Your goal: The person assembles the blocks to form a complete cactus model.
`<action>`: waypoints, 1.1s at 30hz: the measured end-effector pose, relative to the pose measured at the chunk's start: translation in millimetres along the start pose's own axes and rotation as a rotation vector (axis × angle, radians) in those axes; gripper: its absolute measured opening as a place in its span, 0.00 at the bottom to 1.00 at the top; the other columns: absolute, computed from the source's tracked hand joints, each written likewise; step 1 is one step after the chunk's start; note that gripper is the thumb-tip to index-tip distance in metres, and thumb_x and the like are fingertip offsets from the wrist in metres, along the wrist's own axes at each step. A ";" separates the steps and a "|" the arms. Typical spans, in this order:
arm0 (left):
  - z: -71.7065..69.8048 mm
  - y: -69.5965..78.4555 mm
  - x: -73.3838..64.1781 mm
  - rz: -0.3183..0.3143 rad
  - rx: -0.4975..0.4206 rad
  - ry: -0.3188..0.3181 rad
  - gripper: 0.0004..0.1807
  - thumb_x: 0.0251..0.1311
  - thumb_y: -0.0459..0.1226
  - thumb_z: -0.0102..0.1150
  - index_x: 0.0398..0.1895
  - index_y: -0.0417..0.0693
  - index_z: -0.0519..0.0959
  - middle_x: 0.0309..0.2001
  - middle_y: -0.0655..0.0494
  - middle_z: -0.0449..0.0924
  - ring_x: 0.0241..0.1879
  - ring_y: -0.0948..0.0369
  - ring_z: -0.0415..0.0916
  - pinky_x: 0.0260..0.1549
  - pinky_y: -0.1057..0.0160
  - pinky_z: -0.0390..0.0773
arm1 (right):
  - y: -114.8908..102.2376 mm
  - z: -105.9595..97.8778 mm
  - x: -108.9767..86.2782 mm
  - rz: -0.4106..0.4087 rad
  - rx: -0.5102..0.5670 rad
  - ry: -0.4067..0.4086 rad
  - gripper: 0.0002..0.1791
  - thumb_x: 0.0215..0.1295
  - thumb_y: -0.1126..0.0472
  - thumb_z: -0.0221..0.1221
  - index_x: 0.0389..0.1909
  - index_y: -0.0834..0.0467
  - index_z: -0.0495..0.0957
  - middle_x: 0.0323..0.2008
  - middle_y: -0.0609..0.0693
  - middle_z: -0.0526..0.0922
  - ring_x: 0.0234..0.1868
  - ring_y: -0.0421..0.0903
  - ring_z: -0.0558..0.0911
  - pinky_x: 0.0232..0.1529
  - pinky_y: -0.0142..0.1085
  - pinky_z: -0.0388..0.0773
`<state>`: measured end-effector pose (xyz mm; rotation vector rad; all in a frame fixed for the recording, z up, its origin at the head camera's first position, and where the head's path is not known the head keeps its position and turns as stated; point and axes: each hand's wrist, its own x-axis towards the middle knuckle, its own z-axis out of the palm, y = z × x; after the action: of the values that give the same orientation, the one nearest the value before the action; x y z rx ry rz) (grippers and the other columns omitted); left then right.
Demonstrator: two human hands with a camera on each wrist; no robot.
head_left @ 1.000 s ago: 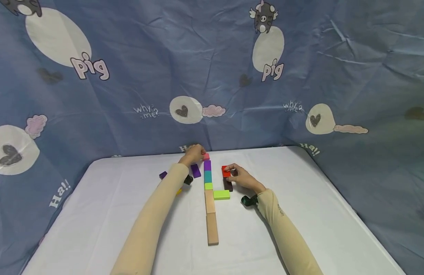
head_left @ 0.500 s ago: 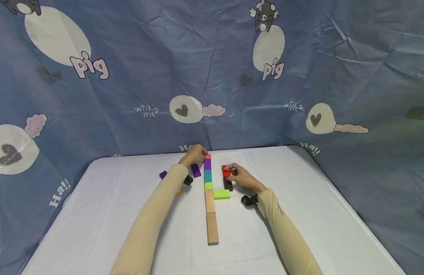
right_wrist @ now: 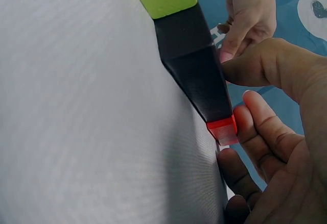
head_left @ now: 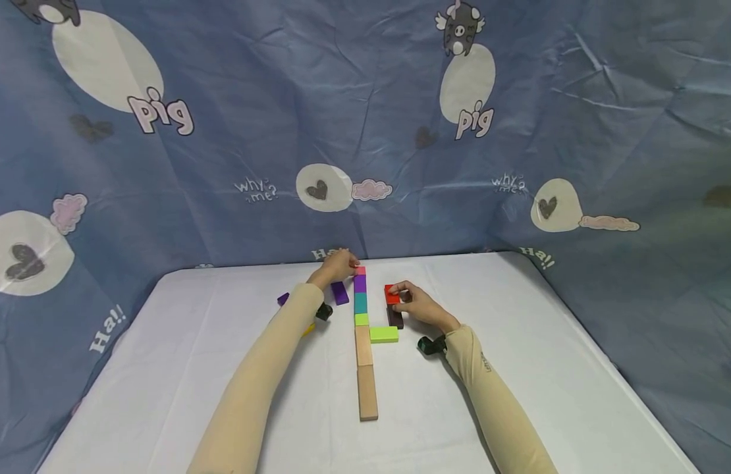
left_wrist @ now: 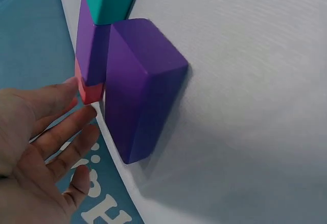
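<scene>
My left hand (head_left: 338,264) reaches to the far end of a row of blocks, thumb and fingertips pinching the small pink block (head_left: 360,270). In the left wrist view, my thumb lies against that pink block (left_wrist: 92,92) and a fingertip meets its end. After it in the row come a purple block (head_left: 360,284), a teal block (head_left: 361,303), a lime block (head_left: 361,319) and two wooden blocks (head_left: 363,346). My right hand (head_left: 421,308) holds a red block (head_left: 392,295) at the end of a black block (head_left: 395,317), its thumb alongside the black one.
A lime-green block (head_left: 384,334) lies crosswise against the row's right side. Left of the row lie a loose purple block (head_left: 340,293), another purple block (head_left: 284,299) and a yellow piece (head_left: 309,328), partly behind my left sleeve. Blue printed cloth (head_left: 401,224) hangs behind the white table (head_left: 460,421).
My left hand has brought the pink block slightly nearer, down onto the purple block's end, closing the gap there. The right hand stays at the red block. The view shifts slightly.
</scene>
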<state>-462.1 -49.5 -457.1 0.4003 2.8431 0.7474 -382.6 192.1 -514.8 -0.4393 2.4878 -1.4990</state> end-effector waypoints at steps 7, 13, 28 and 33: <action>-12.3 -4.4 -14.1 0.105 0.068 0.048 0.13 0.63 0.32 0.58 0.50 0.44 0.82 0.48 0.50 0.82 0.54 0.51 0.74 0.65 0.46 0.58 | -3.0 -2.7 -3.2 0.004 -0.010 0.001 0.19 0.60 0.64 0.63 0.53 0.55 0.73 0.52 0.54 0.76 0.46 0.46 0.72 0.47 0.37 0.67; -25.4 -8.6 -33.8 0.211 0.186 -0.068 0.14 0.59 0.28 0.59 0.47 0.47 0.84 0.48 0.52 0.83 0.54 0.51 0.74 0.67 0.43 0.54 | -5.0 -4.1 -5.5 0.003 -0.022 0.010 0.19 0.61 0.65 0.62 0.53 0.55 0.73 0.51 0.54 0.76 0.45 0.47 0.71 0.47 0.37 0.66; -22.2 -22.6 -51.7 0.301 0.349 -0.172 0.19 0.55 0.28 0.64 0.49 0.53 0.84 0.56 0.55 0.80 0.61 0.52 0.67 0.68 0.37 0.46 | -2.6 -1.8 -4.2 0.013 -0.028 0.007 0.20 0.59 0.64 0.63 0.53 0.54 0.73 0.51 0.54 0.76 0.46 0.47 0.70 0.46 0.38 0.65; -26.4 -22.6 -57.4 0.280 0.412 -0.166 0.13 0.54 0.36 0.69 0.44 0.52 0.86 0.48 0.57 0.83 0.54 0.56 0.71 0.69 0.41 0.48 | -4.3 -0.5 -2.9 0.012 -0.032 0.008 0.20 0.59 0.63 0.63 0.53 0.54 0.73 0.51 0.53 0.76 0.45 0.47 0.69 0.45 0.38 0.65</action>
<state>-418.7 -97.8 -440.1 0.8869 2.7994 0.1445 -379.5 191.6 -510.7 -0.4238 2.5193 -1.4611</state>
